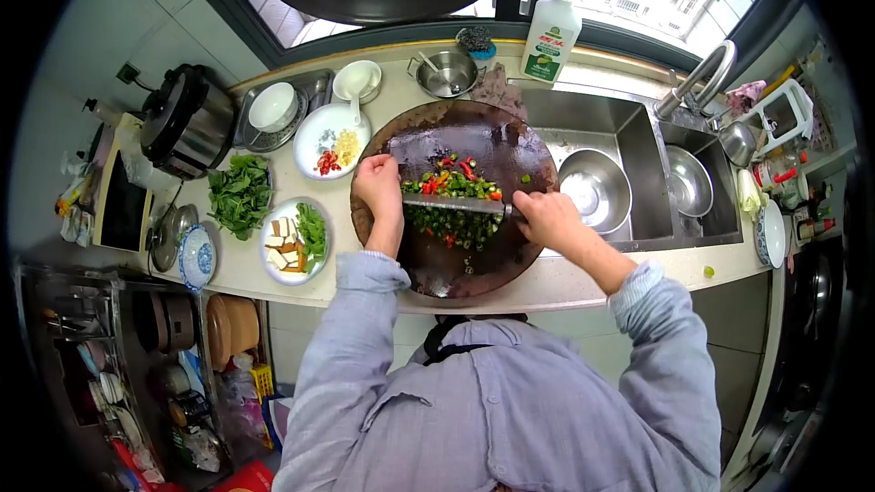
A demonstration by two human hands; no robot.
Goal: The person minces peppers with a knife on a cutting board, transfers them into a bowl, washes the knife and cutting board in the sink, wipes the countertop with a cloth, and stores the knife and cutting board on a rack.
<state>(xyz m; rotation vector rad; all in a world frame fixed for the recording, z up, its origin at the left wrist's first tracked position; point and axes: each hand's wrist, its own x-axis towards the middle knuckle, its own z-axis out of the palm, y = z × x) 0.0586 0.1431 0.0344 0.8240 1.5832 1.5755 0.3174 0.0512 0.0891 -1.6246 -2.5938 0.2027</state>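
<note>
A cleaver [456, 204] lies across chopped green and red peppers [453, 180] on a round dark cutting board [497, 260]. My right hand [547, 217] is wrapped around its handle at the right. At the blade's left end is my left hand [378, 188], fingers curled closed; what they hold, if anything, is hidden. Pepper bits lie on both sides of the blade. Left of the board stand a plate with minced garlic and red chili [314, 118] and a plate of sliced tofu and green leaves [271, 264].
Leafy greens [239, 193] and a pressure cooker [187, 123] are further left. Behind the board sit a small metal pot [447, 73] and a white pump bottle [551, 32]. To the right, a double sink [643, 164] holds metal bowls, with a faucet [702, 82] above.
</note>
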